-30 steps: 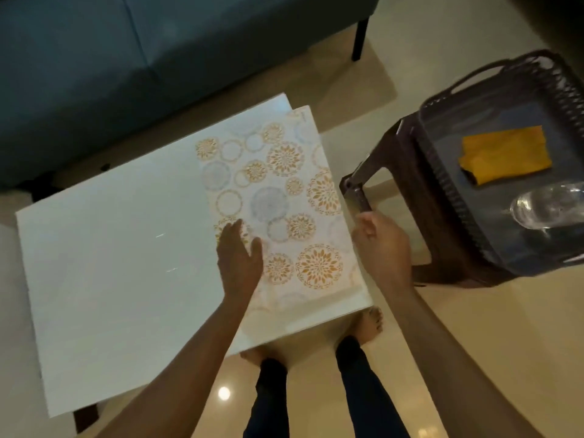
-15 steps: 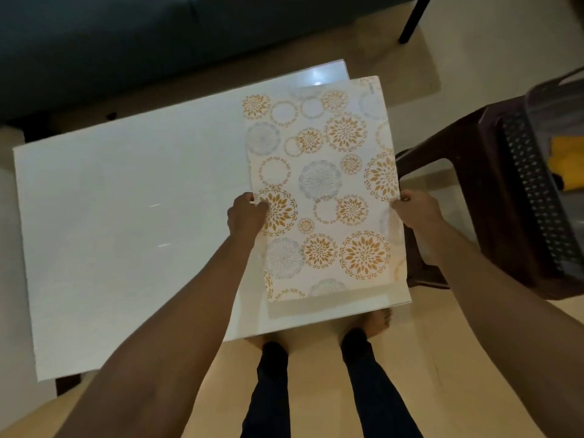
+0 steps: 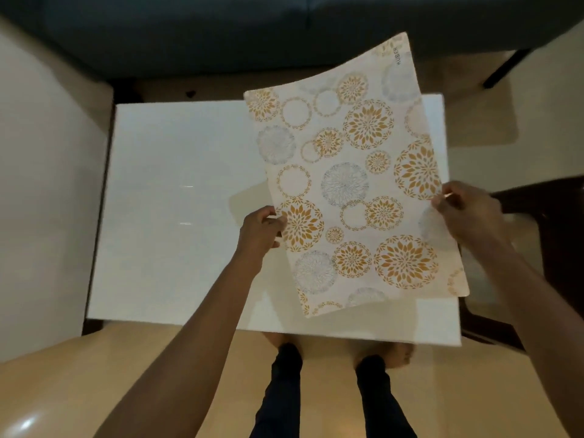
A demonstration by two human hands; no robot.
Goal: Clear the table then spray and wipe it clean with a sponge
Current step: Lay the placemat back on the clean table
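Your left hand [image 3: 260,230] pinches the left edge of the thin cream placemat printed with orange and grey floral circles [image 3: 354,184], thumb on top and fingers curled beneath, so that grip is closed on the mat. Your right hand [image 3: 466,210] takes the mat's right edge the same way, fingertips nipping the edge. The placemat hangs in the air between the two hands, above the right half of the glossy white rectangular worktop [image 3: 177,200]; its far end curls upward toward the dark blue-grey sofa [image 3: 221,30], and its near corner dips low over the worktop's front edge. A soft shadow of the mat falls on the white surface beneath it. A dark brown plastic stool [image 3: 550,248] stands just beside the worktop's right side, partly hidden by your right forearm. Below the worktop's near edge your two legs in dark trousers [image 3: 379,403] and bare feet stand on the shiny beige tiled floor [image 3: 63,390].
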